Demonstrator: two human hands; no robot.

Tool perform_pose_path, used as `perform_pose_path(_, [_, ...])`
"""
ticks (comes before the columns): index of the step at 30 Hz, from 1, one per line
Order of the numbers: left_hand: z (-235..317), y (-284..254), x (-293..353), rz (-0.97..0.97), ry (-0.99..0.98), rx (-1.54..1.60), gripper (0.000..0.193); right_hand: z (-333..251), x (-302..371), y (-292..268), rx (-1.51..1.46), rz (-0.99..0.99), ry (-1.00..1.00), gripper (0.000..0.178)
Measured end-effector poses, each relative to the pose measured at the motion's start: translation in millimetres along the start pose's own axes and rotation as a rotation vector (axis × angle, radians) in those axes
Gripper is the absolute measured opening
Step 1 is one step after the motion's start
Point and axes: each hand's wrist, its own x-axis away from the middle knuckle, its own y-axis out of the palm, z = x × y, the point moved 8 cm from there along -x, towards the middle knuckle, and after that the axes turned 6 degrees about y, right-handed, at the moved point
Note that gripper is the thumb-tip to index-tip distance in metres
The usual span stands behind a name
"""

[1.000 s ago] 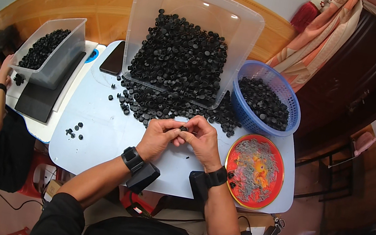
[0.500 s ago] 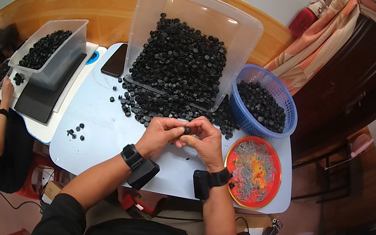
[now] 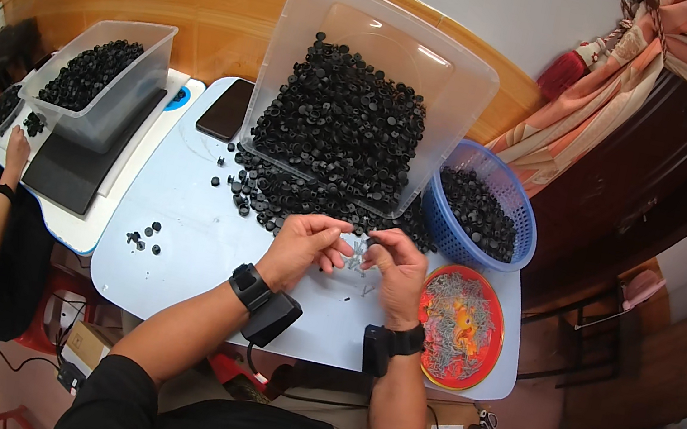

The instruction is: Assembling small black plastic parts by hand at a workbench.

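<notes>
Over the near side of the loose heap of black plastic caps (image 3: 310, 195), my two hands are held a little apart. My left hand (image 3: 306, 252) has its thumb and index finger pinched together; whatever is between them is too small to make out. My right hand (image 3: 399, 272) is closed, with a small black cap (image 3: 372, 240) at its fingertips, partly hidden. Thin grey pins (image 3: 359, 256) show in the gap between the hands. A red round tray (image 3: 475, 378) full of similar pins is just right of my right hand.
A tilted clear bin (image 3: 468, 80) of black caps stands behind the heap, beside a blue basket (image 3: 466, 247) of caps. A phone (image 3: 224, 109) and several stray caps (image 3: 145, 236) lie leftward. At left, another person's hand (image 3: 18, 150) is near a second clear bin (image 3: 113, 123).
My hands, together at one black cap before, have drawn apart, uncovering grey pins between them. The view has shifted slightly.
</notes>
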Motion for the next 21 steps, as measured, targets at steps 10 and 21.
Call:
perform_pose_path(10, [23.6,-24.3,-5.4,0.231,0.183,-0.036,0.019,-84.5,-14.0,-138.2,0.753,0.663,-0.276,0.019])
perform_pose_path(21, [21.8,-36.1,-6.0,0.312,0.182,-0.075,0.016,13.3,-32.0,-24.1,1.063,-0.014,-0.056,0.019])
